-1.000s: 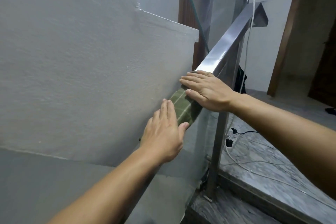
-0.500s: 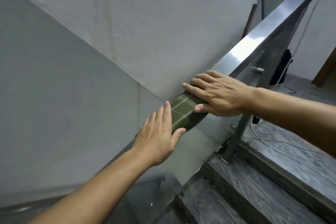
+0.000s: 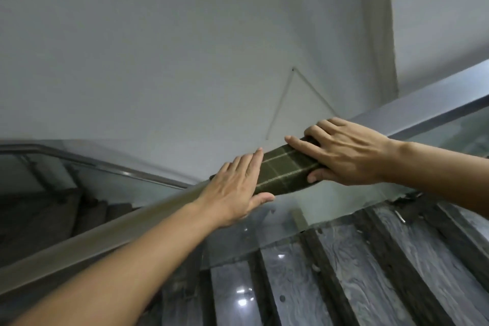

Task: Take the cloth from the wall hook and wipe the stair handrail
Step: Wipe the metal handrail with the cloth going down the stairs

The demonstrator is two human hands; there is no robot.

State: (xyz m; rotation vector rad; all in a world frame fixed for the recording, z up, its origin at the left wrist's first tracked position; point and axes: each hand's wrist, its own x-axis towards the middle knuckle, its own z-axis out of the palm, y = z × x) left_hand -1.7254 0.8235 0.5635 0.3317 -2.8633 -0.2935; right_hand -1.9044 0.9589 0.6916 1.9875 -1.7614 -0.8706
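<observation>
Both hands and the cloth point(image 3: 287, 172) now sit lower along the rail point(image 3: 428, 108) than a second ago, and the view has swung so that the steps point(image 3: 370, 267) fill the lower right and a second rail point(image 3: 111, 167) shows at left.

Nearest, the left forearm runs up from the bottom left corner along the rail. The left hand point(image 3: 235, 190) lies flat on the lower end of the cloth, fingers point(image 3: 248, 164) straight and together on top, thumb pressed against the near side; it presses rather than grips.

Green with thin pale checks, the cloth is draped over the rail between the two hands and hugs its top and near face.

Just beyond, the right hand point(image 3: 346, 152) clamps the upper end of the cloth: its fingers point(image 3: 312, 131) spread over the top, the thumb tucked under the near edge, so cloth and rail are pinched together.

Below the rail a glass panel point(image 3: 330, 204) reflects light over grey marbled steps with dark edges. Past the right hand the bare steel rail climbs to the right edge. Behind it all stands a plain white wall point(image 3: 185, 47), with a thin string point(image 3: 280, 103) hanging from a small nail.
</observation>
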